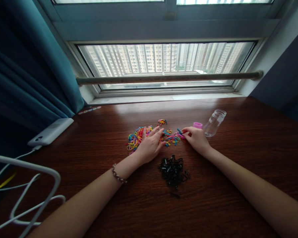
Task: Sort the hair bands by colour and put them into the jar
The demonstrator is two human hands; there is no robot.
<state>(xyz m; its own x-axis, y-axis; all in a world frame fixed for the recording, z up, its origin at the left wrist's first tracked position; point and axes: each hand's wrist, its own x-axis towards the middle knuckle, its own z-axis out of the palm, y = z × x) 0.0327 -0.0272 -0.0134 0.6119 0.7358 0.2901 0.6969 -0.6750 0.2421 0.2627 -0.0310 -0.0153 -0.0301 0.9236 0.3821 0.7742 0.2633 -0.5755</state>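
A loose pile of colourful small rubber bands lies on the table. My left hand rests palm down over its right part, fingers spread, hiding some bands. From there a thinner scatter of pink, blue and yellow bands runs rightward. At its right end my right hand has thumb and forefinger pinched on a small band, its colour hard to make out. Nearer to me sits a heap of black rubber bands. Just beyond my right hand are a pink lid and a clear jar, which appears to lie on its side.
The dark wooden table reaches back to a window with a metal rail. At the left are a white power bank with a cable, a bent white tube and a blue curtain.
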